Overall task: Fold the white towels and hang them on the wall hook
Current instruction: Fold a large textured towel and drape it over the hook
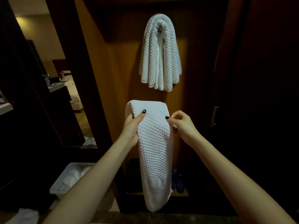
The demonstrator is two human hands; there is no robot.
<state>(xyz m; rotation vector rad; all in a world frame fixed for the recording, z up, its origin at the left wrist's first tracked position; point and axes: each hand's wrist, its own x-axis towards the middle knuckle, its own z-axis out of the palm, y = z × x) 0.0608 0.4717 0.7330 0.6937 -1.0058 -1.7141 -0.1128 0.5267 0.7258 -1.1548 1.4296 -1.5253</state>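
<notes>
One towel (155, 143) folded, held up: left hand (131, 126) grips its left edge, right hand (181, 125) pinches the right; hanging step, likely; needs lifting over hung towels (160, 52)

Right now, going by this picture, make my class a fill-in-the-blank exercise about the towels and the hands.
The hung towels hang ____ the held towel.
The right hand pinches the held towel's ____ edge.
The left hand grips its ____ edge.
The shoes near the floor are ____.
Missing words: above; right; left; blue
</notes>
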